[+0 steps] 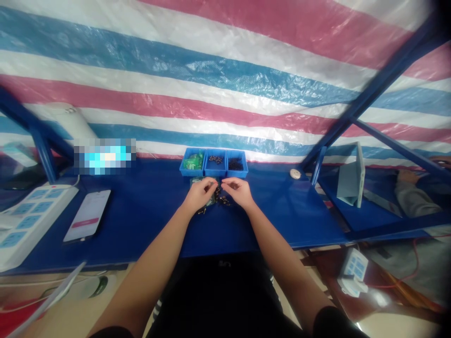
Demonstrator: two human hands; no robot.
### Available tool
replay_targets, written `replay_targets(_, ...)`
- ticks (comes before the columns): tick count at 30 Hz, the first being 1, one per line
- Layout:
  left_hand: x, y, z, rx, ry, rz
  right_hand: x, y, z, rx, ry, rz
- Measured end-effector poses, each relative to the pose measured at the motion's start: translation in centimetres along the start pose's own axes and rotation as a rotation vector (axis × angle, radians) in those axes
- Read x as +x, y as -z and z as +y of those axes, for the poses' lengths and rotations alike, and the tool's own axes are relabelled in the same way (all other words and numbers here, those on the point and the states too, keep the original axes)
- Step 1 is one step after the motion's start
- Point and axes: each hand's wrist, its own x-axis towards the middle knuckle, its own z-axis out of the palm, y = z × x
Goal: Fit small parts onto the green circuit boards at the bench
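Note:
My left hand (200, 193) is closed in a pinch just in front of the blue bins. Facing it a short gap away, my right hand (238, 190) also has thumb and fingertips pressed together. Whatever either pinch holds is too small to make out. Between and below the fingers lies a heap of small dark and brass-coloured metal parts (224, 202). Partly covered by my left hand is what looks like a clear plastic bag (212, 201). A few loose pieces (202, 211) rest on the blue table near my left wrist.
Three joined blue bins stand behind my hands: green pieces (193, 161) left, small metal parts (215, 159) middle, black parts (235, 164) right. A phone (88, 213) and power strip (28, 220) lie left. Right are a round pale object (295, 174), a tablet (352, 178) and another person's sleeve (416, 197).

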Motion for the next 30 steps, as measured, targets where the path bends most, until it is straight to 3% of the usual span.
replay_targets(6, 0.03, 0.01, 0.18, -0.018, 0.049, -0.046, -0.06, -0.16, -0.21, -0.004, 0.019, -0.015)
replay_targets(21, -0.14, 0.09, 0.36, -0.053, 0.019, -0.029, 0.02, -0.01, -0.13, 0.010, 0.001, 0.002)
replay_targets(30, 0.00, 0.33, 0.36, 0.041, 0.033, -0.042, 0.00, -0.18, 0.26, 0.010, 0.003, -0.017)
